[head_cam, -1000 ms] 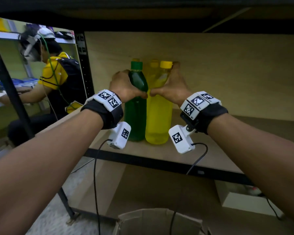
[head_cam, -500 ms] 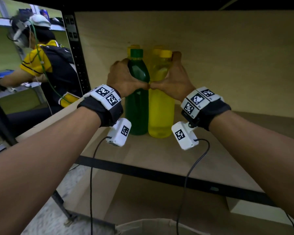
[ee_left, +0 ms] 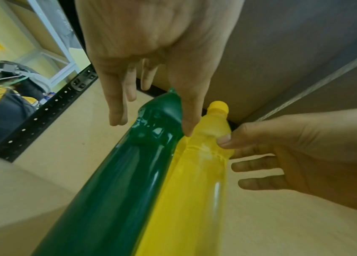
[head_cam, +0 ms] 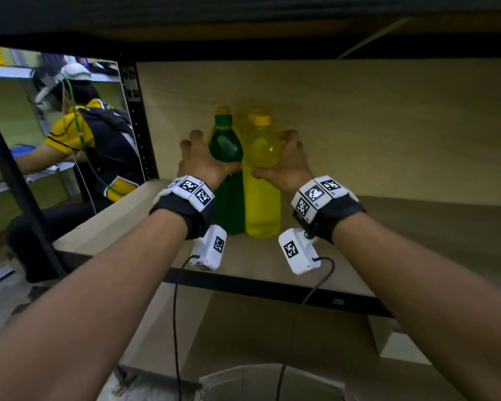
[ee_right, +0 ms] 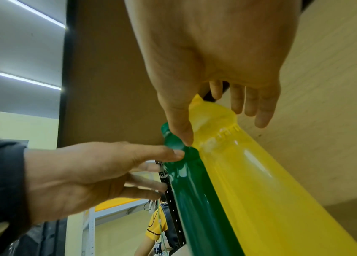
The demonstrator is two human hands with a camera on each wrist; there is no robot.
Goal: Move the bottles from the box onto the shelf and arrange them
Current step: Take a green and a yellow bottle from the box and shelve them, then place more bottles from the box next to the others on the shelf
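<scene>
2 yellow-capped rear bottles (head_cam: 253,112) mostly hidden behind the front pair, cardboard box (head_cam: 243,383) cut by bottom edge, bottle bases out of both wrist views

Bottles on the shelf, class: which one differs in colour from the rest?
The green bottle, front left, by the left hand. The front yellow bottle beside it and the yellow-capped ones behind are yellow.
</scene>
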